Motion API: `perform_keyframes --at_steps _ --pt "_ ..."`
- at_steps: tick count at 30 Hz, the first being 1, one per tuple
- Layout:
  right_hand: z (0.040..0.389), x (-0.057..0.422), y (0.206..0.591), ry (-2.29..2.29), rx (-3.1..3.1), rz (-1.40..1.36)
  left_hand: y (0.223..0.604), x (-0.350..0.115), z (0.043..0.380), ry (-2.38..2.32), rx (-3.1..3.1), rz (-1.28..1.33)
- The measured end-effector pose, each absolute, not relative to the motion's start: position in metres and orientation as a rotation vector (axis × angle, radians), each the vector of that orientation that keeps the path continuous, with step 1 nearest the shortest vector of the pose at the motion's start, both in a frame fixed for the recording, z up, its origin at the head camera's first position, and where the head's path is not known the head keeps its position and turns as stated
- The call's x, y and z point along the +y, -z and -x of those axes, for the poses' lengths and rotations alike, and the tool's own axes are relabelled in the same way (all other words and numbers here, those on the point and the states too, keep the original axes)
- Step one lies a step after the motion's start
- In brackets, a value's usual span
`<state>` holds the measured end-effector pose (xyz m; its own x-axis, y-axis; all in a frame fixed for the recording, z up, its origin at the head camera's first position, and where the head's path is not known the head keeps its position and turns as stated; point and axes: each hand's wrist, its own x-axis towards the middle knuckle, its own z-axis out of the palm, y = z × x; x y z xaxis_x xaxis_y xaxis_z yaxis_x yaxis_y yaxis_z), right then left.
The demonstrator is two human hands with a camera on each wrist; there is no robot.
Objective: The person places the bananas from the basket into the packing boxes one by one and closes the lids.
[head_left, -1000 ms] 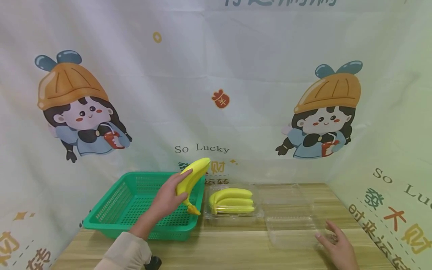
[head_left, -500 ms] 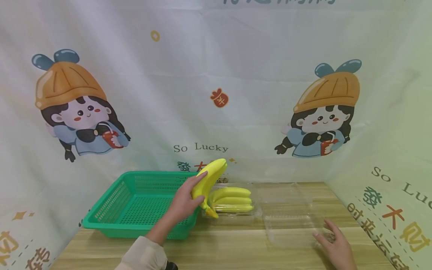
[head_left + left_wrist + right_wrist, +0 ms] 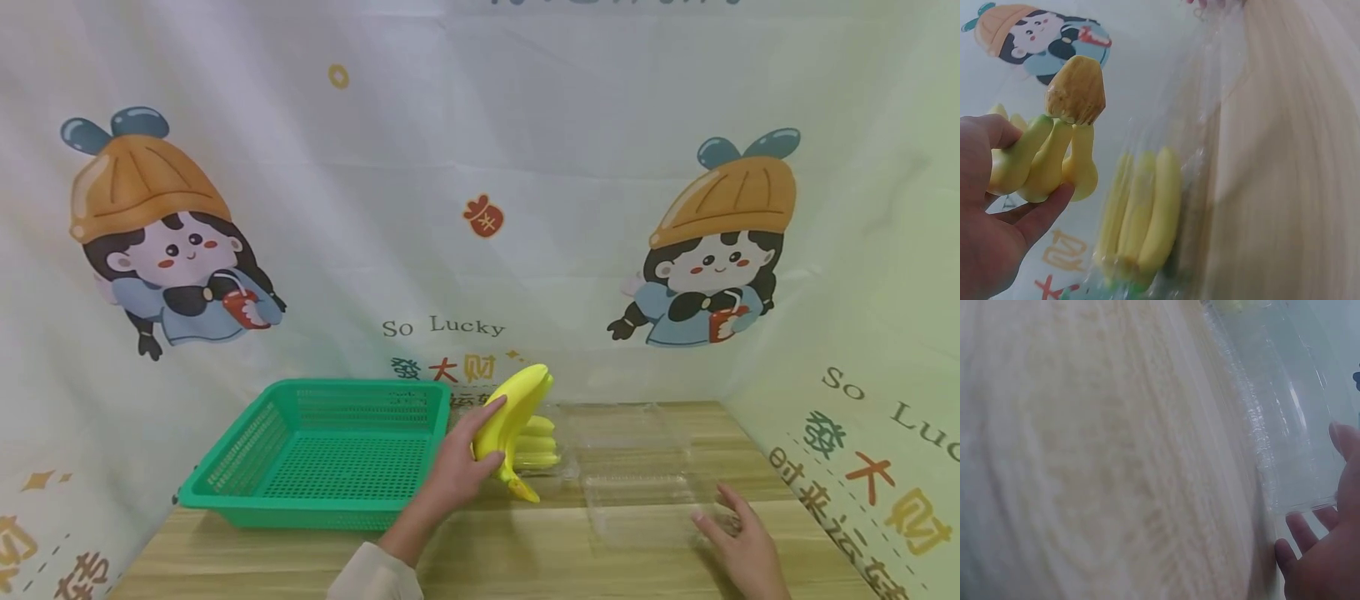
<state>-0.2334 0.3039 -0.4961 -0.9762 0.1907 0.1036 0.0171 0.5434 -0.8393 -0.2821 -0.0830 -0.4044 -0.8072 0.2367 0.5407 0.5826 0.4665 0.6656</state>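
Observation:
My left hand (image 3: pixel 459 462) grips a yellow banana bunch (image 3: pixel 516 408), thumb and fingers around its sides. In the left wrist view the brownish cut stem (image 3: pixel 1075 90) of this bunch points up. Behind it, more bananas (image 3: pixel 542 443) lie in one half of a clear plastic clamshell box, partly hidden by the held bunch. The box's other clear half (image 3: pixel 637 508) lies opened out to the right. My right hand (image 3: pixel 750 546) is at that half's right end, fingers loosely spread; the right wrist view puts the thumb (image 3: pixel 1338 439) close by its edge.
A green perforated basket (image 3: pixel 225 502) stands on the left of the wooden table (image 3: pixel 525 558), with no fruit seen in it. A white printed cloth (image 3: pixel 570 275) hangs close behind the table and along its sides.
The left hand has carried the banana bunch rightward, from over the basket's right rim to in front of the boxed bananas. The right hand stays about where it was.

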Motion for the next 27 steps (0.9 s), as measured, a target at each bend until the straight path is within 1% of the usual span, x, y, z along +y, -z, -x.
perform_keyframes --at_steps 11,16,27 --pt "0.233 0.303 0.497 -1.413 -2.603 0.186 0.427 -0.049 0.275 1.424 -2.31 0.7" --pt "0.233 0.302 0.498 -1.423 -2.606 0.178 0.431 -0.043 0.274 1.488 -2.292 0.673" --pt "0.234 0.304 0.498 -1.414 -2.621 0.178 0.437 -0.023 0.274 1.586 -2.209 0.702"
